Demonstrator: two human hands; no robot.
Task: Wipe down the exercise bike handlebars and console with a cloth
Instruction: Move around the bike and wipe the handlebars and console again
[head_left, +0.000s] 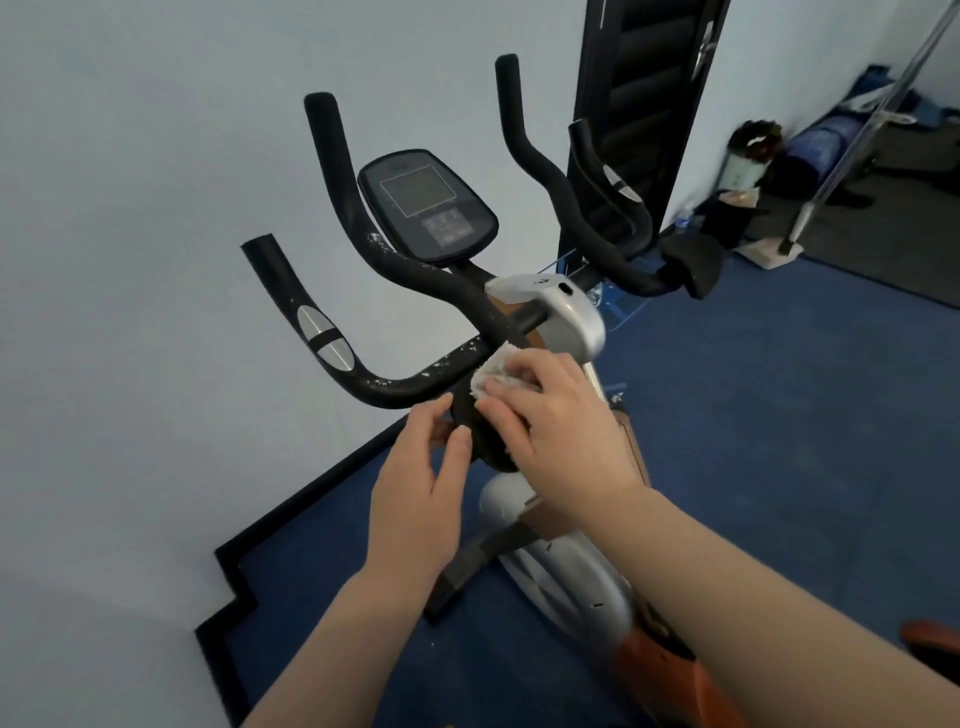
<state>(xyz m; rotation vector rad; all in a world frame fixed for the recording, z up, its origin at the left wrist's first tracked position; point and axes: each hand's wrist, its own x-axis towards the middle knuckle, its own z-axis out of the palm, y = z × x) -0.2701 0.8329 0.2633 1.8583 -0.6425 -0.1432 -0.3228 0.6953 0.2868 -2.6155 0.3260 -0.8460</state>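
Note:
The exercise bike's black foam handlebars (431, 280) branch upward left and right, their left part flecked with white specks. The oval console (426, 205) with its grey screen sits between them. A small white cloth (496, 371) lies bunched under my right hand (550, 421), which holds it against the bike where the left bar meets the post. My left hand (421, 488) touches a round black knob (483, 441) just below, fingers relaxed against its side. A silver cap (550, 306) tops the post.
A pale wall stands close on the left. Blue carpet (779, 415) spreads to the right. A tall black panel (644, 104) stands behind the bike. Bags, a metal pole (852, 150) and other clutter lie at the back right. An orange part of the frame (670, 670) runs toward me.

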